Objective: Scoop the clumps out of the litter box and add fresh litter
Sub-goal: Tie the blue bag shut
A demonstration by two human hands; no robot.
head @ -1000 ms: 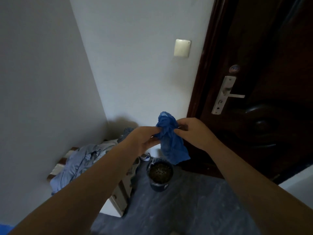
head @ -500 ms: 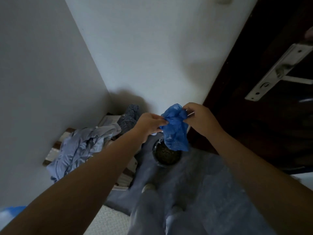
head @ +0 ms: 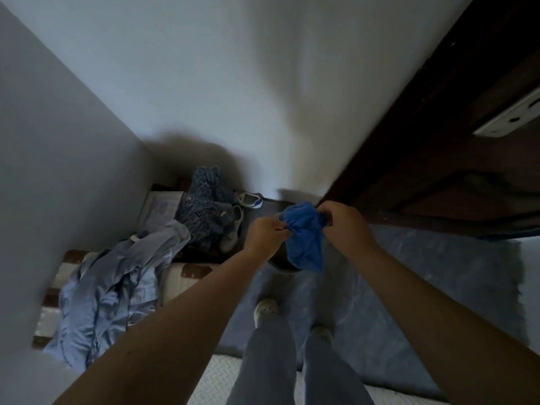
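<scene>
A pale blue shirt [head: 117, 287] is draped over a low striped stand [head: 191, 273] in brown and white, set against the left wall [head: 58, 156]. Behind it, a dark patterned garment [head: 204, 206] is heaped in the corner. A grey shoe [head: 233, 229] is seen just beside it and a white sneaker [head: 249, 199] beyond. A blue-grey rug [head: 438, 287] is spread before a dark wooden door [head: 438, 171], on which a pale metal plate [head: 511, 118] is fixed.

We see a crumpled blue bag [head: 305, 241] pinched at its top from both sides: left hand [head: 267, 238] and right hand [head: 344, 226]. It hangs over a grey rug [head: 438, 287], with heaped clothes [head: 117, 287] at left and a dark door [head: 453, 171] at right.
</scene>
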